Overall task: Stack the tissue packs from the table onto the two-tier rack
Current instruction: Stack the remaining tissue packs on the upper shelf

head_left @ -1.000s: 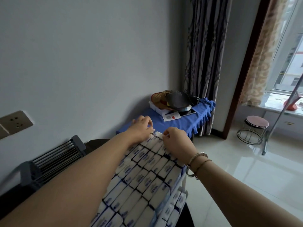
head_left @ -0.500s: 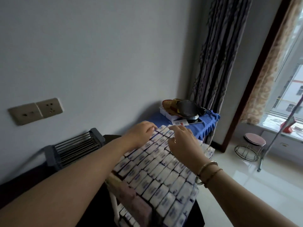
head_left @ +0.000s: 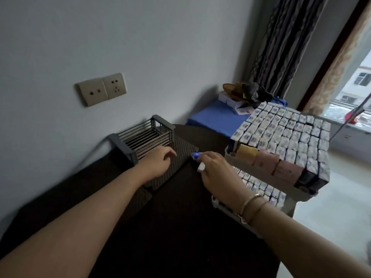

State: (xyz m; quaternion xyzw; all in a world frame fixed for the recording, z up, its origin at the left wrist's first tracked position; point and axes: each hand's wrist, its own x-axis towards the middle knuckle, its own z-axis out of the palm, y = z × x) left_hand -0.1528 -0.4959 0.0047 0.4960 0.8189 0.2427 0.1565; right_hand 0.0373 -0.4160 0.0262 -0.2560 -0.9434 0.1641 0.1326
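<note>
The two-tier rack (head_left: pixel 230 155) stands at the right of the dark table (head_left: pixel 170 227). Its top tier is packed with several blue-and-white tissue packs (head_left: pixel 281 133), with pink and yellow packs along the near side. More packs fill the lower tier (head_left: pixel 259 187). My right hand (head_left: pixel 216 171) holds a small blue-and-white tissue pack (head_left: pixel 197 157) over the table, just left of the rack. Over a woven mat, my left hand (head_left: pixel 158 163) hangs with loosely curled fingers and nothing in it.
A grey wire basket (head_left: pixel 140 137) sits against the wall behind my left hand. A blue-covered side table (head_left: pixel 212 117) with hats and boxes stands beyond. Wall sockets (head_left: pixel 101 89) are above. Curtains and a window lie at the right.
Both hands have left the top of the stacked packs and come down left over the table. My right hand now holds a single pack. The camera has turned left.
</note>
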